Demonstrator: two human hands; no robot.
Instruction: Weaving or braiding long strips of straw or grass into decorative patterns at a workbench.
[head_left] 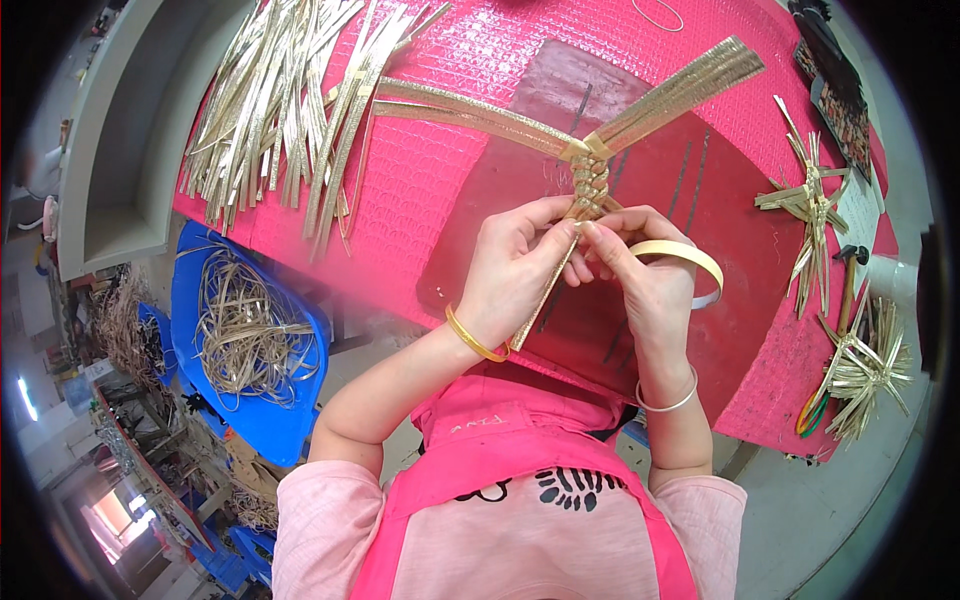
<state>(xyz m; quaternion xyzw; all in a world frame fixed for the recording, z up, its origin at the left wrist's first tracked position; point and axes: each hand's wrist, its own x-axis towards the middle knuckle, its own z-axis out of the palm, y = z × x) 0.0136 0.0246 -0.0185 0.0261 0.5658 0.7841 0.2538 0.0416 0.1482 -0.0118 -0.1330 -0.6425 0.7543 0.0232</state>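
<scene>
Both hands pinch the braid of gold strips over the pink counter: left hand and right hand each closed on it at its lower end. The plaiting appears midway; the next fold likely calls for crossing a loose strip tightly.
</scene>
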